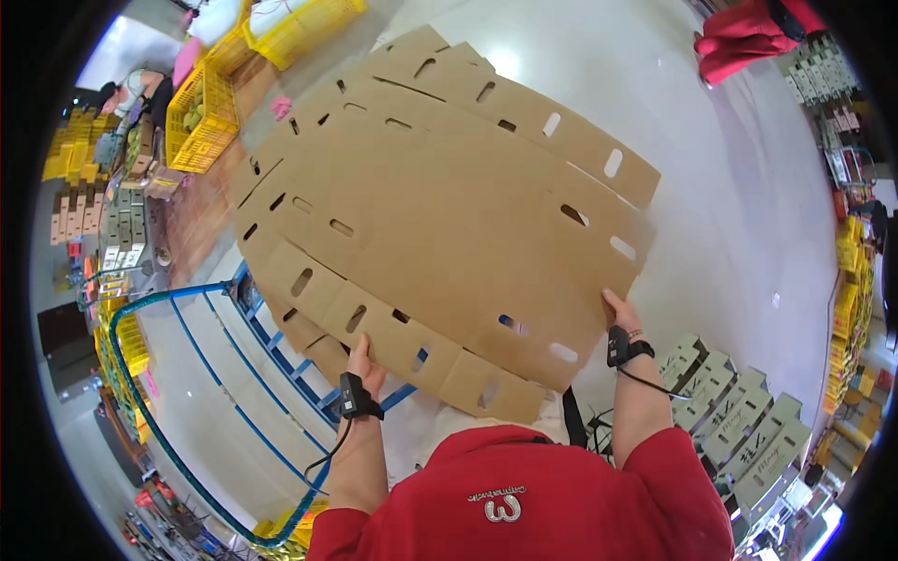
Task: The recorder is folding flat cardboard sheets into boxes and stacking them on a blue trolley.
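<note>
Before the person's torso in the head view, flattened cardboard cartons (449, 220) spread as a layered brown sheet, overlapping the blue-framed cart (175, 294) at lower left. Their long axis slants from upper left to lower right, and rows of oval cut-outs follow the flaps along both long sides. The left grip (368, 370) grasps the near edge, thumb on top and fingers hidden beneath; the right grip (625, 316) is closed on the right-hand edge, its thumb along the board. A black wrist device (355, 396) with a cable sits behind the left one.

As for writing, the red shirt (561, 486) carries a pale emblem with small lettering, and the cream cartons (769, 458) at lower right bear dark script. At upper left stands a yellow crate (210, 150) with greenish contents.
</note>
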`<state>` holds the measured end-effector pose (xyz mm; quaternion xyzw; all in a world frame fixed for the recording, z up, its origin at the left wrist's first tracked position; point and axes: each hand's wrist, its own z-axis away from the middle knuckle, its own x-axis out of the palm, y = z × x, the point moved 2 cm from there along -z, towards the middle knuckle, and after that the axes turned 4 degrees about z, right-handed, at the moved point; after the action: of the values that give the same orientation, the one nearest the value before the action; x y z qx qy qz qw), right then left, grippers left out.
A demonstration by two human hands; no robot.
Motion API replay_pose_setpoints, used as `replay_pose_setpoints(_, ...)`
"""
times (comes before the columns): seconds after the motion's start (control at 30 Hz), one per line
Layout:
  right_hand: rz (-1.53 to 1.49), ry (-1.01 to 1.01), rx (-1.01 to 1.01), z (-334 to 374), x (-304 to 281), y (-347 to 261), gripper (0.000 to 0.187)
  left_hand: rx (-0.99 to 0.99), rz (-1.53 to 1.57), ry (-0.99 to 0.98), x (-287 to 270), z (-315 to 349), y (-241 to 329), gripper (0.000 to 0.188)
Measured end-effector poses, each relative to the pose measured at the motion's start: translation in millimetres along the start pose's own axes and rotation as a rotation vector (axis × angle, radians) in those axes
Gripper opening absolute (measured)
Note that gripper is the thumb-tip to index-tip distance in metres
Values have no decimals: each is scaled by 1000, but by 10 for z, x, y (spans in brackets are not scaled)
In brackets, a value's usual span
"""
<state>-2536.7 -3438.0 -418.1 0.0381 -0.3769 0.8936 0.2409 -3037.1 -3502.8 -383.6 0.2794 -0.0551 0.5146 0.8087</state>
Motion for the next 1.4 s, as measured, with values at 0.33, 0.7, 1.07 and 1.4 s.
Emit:
replay_pose_setpoints(0.33,190,167,-92,98,479,-289,32,85,-96,-16,-1,-47,144,35)
replay_pose_setpoints(0.7,385,294,-243,275,659,-310,26,153,-174,39,279,77,228,35)
replay_pose_setpoints(1.07,551,379,-344,468,1201,-738,25,313,-254,112,466,220,108,32)
replay_pose_setpoints(1.4,514,-120,-718,324,2553,-1019,53,-56,-300,-23,419,555,-714,33)
